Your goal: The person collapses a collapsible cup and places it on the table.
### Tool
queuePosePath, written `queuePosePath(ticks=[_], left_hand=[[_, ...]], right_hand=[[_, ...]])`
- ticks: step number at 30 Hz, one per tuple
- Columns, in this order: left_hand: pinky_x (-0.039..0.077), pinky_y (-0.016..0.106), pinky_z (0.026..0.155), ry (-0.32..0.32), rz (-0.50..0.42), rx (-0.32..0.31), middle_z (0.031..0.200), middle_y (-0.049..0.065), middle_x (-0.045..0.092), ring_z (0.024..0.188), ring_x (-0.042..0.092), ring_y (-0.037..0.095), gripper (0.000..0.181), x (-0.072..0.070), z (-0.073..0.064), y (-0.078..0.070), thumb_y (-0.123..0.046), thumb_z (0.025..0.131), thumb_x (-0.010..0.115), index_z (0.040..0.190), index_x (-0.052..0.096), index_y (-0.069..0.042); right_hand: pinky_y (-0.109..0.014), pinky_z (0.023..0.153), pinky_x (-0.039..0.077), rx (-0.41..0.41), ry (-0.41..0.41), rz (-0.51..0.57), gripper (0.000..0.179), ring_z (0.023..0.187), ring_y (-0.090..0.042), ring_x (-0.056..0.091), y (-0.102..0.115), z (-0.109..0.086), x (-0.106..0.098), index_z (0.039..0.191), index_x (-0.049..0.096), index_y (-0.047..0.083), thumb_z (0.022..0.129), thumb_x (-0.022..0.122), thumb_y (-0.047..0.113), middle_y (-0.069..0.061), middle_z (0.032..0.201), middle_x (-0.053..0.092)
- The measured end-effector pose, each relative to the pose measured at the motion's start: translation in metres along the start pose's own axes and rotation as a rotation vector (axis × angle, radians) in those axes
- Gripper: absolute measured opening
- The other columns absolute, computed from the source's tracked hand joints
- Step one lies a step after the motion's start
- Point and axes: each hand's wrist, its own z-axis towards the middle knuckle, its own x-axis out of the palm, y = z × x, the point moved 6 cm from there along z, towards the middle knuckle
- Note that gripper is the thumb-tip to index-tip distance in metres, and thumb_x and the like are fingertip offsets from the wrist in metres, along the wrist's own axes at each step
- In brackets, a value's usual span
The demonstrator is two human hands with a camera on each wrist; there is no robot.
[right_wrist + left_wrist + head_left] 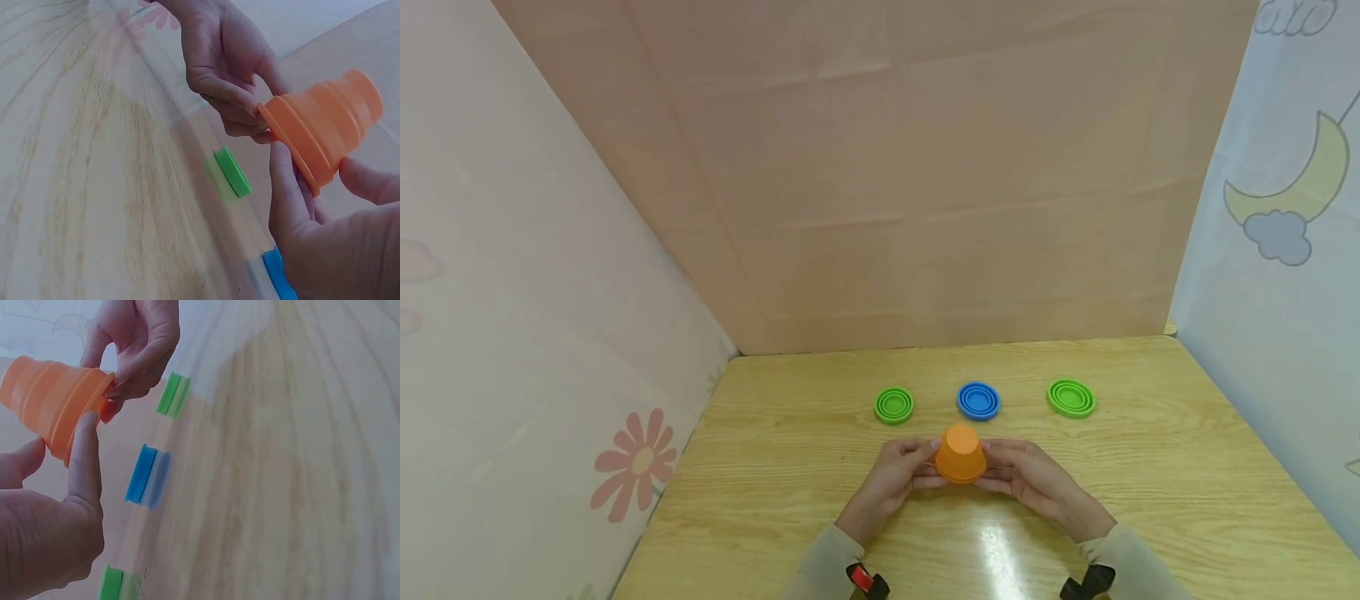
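Observation:
An orange collapsible cup [961, 454], extended into a stepped cone, is held between both hands above the table. Its narrow base points up and away, and the wide rim faces down toward the person. My left hand [892, 477] pinches it from the left, thumb on the side wall and fingers at the rim. From the other side my right hand [1037, 477] grips it likewise. In the left wrist view the ridges of the orange cup [56, 403] show plainly; in the right wrist view the fingers lie along the rim of the cup [325, 125].
Beyond the hands, three flattened collapsible cups lie in a row on the wooden table [760, 500]: a small green one [893, 405], a blue one [978, 401] and a larger green one [1071, 398]. Printed panels stand left and right, with a tan panel [925, 208] behind.

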Motion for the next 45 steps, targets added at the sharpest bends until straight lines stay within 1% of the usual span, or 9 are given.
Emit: queuePosePath(ticks=[2,6,15,20,26,29,32,38,45], left_hand=[[0.067,0.038,0.084,0.009,0.007,-0.001,0.114,0.017,0.078,0.091,0.080,0.022,0.043,0.0003,-0.0004,-0.0001,-0.029,0.103,0.069,0.129,0.070,0.005],[0.067,0.038,0.083,0.022,0.010,0.000,0.116,0.020,0.077,0.094,0.080,0.025,0.044,0.0009,-0.0009,-0.0007,-0.030,0.104,0.067,0.130,0.069,0.005],[0.067,0.041,0.085,0.004,0.018,-0.019,0.115,0.020,0.078,0.095,0.080,0.027,0.043,-0.0001,0.0013,-0.0006,-0.031,0.103,0.069,0.128,0.071,0.004],[0.067,0.042,0.084,0.011,0.012,-0.031,0.115,0.022,0.078,0.094,0.080,0.028,0.041,0.0001,0.0017,0.0009,-0.028,0.104,0.068,0.128,0.070,0.005],[0.067,0.042,0.084,0.005,0.029,-0.042,0.106,0.019,0.079,0.089,0.080,0.025,0.041,0.0007,0.0025,0.0009,-0.027,0.103,0.069,0.127,0.070,0.006],[0.067,0.042,0.083,0.002,0.042,-0.049,0.102,0.017,0.080,0.087,0.080,0.025,0.042,0.0011,0.0022,0.0015,-0.029,0.103,0.069,0.127,0.070,0.006],[0.067,0.041,0.083,-0.002,0.053,-0.051,0.100,0.018,0.080,0.088,0.081,0.027,0.042,0.0014,0.0020,0.0018,-0.030,0.103,0.070,0.126,0.071,0.005],[0.068,0.041,0.081,-0.006,0.071,-0.047,0.097,0.019,0.080,0.088,0.081,0.029,0.040,0.0020,0.0030,0.0017,-0.029,0.103,0.070,0.123,0.073,0.005],[0.068,0.040,0.079,0.010,0.096,-0.055,0.098,0.017,0.080,0.088,0.081,0.029,0.041,0.0046,0.0029,0.0023,-0.035,0.104,0.066,0.122,0.075,0.001]], right_hand=[[-0.036,0.102,0.062,0.003,-0.005,0.018,0.031,0.111,-0.017,0.074,-0.0007,-0.0001,0.0005,0.135,0.065,0.005,0.113,0.048,0.017,-0.004,0.118,0.076],[-0.036,0.102,0.063,0.006,-0.009,0.031,0.030,0.111,-0.017,0.074,-0.0013,-0.0002,0.0010,0.133,0.066,0.007,0.113,0.048,0.017,-0.004,0.118,0.077],[-0.036,0.102,0.063,0.020,-0.043,0.009,0.035,0.112,-0.017,0.074,-0.0019,0.0015,-0.0011,0.140,0.063,0.003,0.112,0.050,0.020,-0.003,0.119,0.077],[-0.036,0.101,0.063,0.037,-0.064,0.006,0.035,0.111,-0.016,0.074,-0.0039,0.0005,-0.0017,0.139,0.063,0.006,0.112,0.053,0.024,-0.002,0.119,0.078],[-0.034,0.100,0.063,0.045,-0.077,0.001,0.030,0.110,-0.016,0.073,-0.0049,0.0001,-0.0027,0.134,0.067,0.011,0.111,0.054,0.025,-0.002,0.118,0.078],[-0.034,0.099,0.063,0.041,-0.081,-0.016,0.028,0.110,-0.016,0.074,-0.0058,0.0002,-0.0030,0.131,0.069,0.011,0.111,0.054,0.024,-0.001,0.117,0.078],[-0.035,0.099,0.064,0.031,-0.097,-0.038,0.030,0.109,-0.016,0.074,-0.0065,0.0004,-0.0033,0.132,0.069,0.007,0.111,0.055,0.023,-0.001,0.116,0.078],[-0.037,0.096,0.065,0.016,-0.143,-0.079,0.040,0.105,-0.016,0.076,-0.0071,0.0009,-0.0042,0.139,0.062,-0.005,0.109,0.058,0.021,-0.002,0.114,0.079],[-0.040,0.093,0.066,-0.002,-0.203,-0.151,0.044,0.102,-0.019,0.077,-0.0048,-0.0008,-0.0035,0.138,0.060,-0.012,0.105,0.063,0.017,-0.004,0.114,0.078]])
